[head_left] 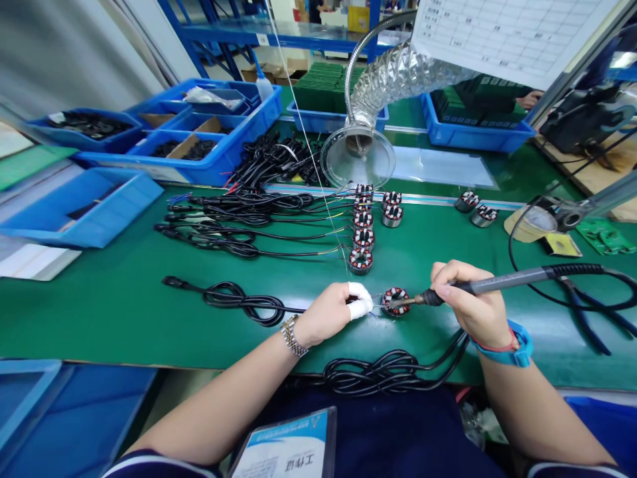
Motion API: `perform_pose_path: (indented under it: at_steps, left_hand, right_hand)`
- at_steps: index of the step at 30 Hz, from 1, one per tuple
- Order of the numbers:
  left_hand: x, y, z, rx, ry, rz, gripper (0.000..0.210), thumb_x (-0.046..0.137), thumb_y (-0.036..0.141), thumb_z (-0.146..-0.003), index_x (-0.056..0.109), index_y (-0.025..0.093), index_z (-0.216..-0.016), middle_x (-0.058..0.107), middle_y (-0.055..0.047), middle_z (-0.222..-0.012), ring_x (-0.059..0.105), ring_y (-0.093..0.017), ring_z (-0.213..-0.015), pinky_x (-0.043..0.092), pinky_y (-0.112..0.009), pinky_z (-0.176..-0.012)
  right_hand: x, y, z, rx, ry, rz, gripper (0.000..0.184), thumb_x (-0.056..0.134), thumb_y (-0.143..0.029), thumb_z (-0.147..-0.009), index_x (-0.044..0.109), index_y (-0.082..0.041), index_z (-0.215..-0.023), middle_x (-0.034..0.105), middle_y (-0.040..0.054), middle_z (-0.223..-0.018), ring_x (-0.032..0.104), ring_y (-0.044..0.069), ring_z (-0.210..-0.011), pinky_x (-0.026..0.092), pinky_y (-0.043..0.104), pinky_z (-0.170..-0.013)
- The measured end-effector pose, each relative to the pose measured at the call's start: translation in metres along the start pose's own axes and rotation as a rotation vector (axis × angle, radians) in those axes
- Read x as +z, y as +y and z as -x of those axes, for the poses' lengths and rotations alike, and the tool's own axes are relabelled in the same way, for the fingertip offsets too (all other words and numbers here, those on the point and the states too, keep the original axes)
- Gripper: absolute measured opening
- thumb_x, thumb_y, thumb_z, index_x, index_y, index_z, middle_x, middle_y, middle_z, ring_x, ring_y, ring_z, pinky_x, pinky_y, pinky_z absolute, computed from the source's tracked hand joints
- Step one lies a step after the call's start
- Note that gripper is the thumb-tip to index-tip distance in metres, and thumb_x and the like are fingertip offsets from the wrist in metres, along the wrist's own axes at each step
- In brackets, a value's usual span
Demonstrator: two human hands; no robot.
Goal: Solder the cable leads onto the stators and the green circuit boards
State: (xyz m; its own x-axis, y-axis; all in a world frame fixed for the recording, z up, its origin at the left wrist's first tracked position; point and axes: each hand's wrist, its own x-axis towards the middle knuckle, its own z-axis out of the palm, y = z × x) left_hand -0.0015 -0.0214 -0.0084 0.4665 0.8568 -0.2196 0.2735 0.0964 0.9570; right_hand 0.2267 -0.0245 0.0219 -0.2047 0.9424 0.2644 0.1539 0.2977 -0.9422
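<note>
The hands are apart, each closed on something of its own. The left hand [331, 309], with white finger covers [359, 309], pinches thin wires [378, 305] at its fingertips. The right hand [472, 299] grips a soldering iron [497, 281] like a pen.

Between them sits a wound stator ring [394, 293], flat on the green bench [99, 305] with its opening up. It lies at three o'clock from the left fingertips and at nine o'clock from the right hand. The left hand is nearer, just beside the ring; the right reaches it through the iron's length. Being round, the ring has no long axis; the wires run along the three-to-nine line towards it, and the iron comes in from slightly above three o'clock. The iron's tip is over the ring, though whether it touches a wire there is too small to tell.

Farther out, a black cable [243, 300] lies coiled at nine o'clock from the left hand, and a looped cable bundle [378, 375] rests at six o'clock from the ring. A column of stators [362, 239] stands towards eleven o'clock, with the clear fume hood [338, 159] beyond it. Blue-handled pliers [587, 325] lie at about three o'clock from the right hand.
</note>
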Motion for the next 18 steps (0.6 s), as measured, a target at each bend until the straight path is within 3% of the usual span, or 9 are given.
perform_pose_path:
  at_steps: [18]
  left_hand:
    - [0.0011, 0.0007, -0.0011, -0.013, -0.012, 0.008, 0.01, 0.053, 0.022, -0.07, 0.057, 0.014, -0.066, 0.055, 0.0, -0.066, 0.047, -0.012, -0.064, 0.037, -0.023, -0.063]
  right_hand:
    - [0.004, -0.0001, -0.0015, -0.041, -0.052, -0.013, 0.013, 0.057, -0.023, -0.076, 0.056, -0.018, -0.064, 0.049, -0.0019, -0.057, 0.042, 0.011, -0.055, 0.031, 0.028, -0.055]
